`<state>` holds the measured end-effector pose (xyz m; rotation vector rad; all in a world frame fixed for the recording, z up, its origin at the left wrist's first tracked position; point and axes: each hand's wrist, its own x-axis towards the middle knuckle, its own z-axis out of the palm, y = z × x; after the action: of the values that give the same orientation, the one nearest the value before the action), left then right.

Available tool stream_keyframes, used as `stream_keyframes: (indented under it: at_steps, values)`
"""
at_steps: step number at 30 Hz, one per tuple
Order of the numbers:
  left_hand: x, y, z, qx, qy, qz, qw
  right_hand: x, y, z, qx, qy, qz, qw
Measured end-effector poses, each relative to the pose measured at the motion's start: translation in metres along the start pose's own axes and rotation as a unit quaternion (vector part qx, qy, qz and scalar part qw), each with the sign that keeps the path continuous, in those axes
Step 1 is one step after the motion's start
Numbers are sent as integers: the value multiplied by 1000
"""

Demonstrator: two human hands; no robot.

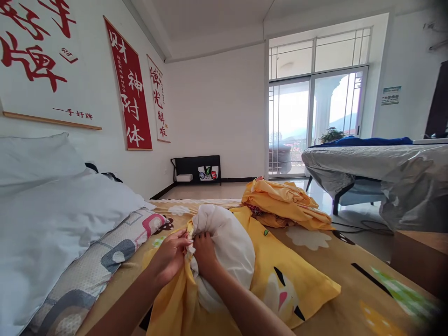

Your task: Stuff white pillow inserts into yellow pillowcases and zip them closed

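Observation:
A white pillow (231, 242) lies on the bed, partly inside a yellow pillowcase (301, 266) with a cartoon face printed on it. My left hand (171, 252) pinches the bunched edge of the case at the pillow's left side. Right beside it, my right hand (205, 252) has its fingers curled into the white fabric; its fingertips are partly hidden in the folds. More of the yellow cloth hangs below my left hand toward me.
Stacked white pillows (63, 205) and a patterned pillow (115, 247) lie at the left. Crumpled yellow bedding (283, 200) sits at the bed's far edge. On the right stand a plastic-covered table (364, 163) and a cardboard box (418, 261). A black low rack (189, 165) stands by the far wall.

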<state>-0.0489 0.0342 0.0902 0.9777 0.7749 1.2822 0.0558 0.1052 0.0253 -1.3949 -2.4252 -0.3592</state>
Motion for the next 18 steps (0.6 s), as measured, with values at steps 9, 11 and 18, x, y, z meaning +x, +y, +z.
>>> stream_keyframes:
  at_steps: [9, 11, 18]
  values:
    - [2, 7, -36, 80, 49, -3, 996, -74, 3, -18, 89, 204, -152, 963]
    - [2, 0, -23, 79, 52, 19, 995, -78, 4, -17, 80, 148, -196, 966]
    - [26, -21, -5, 143, 94, 56, 984, -69, -5, 5, 137, -71, -261, 953]
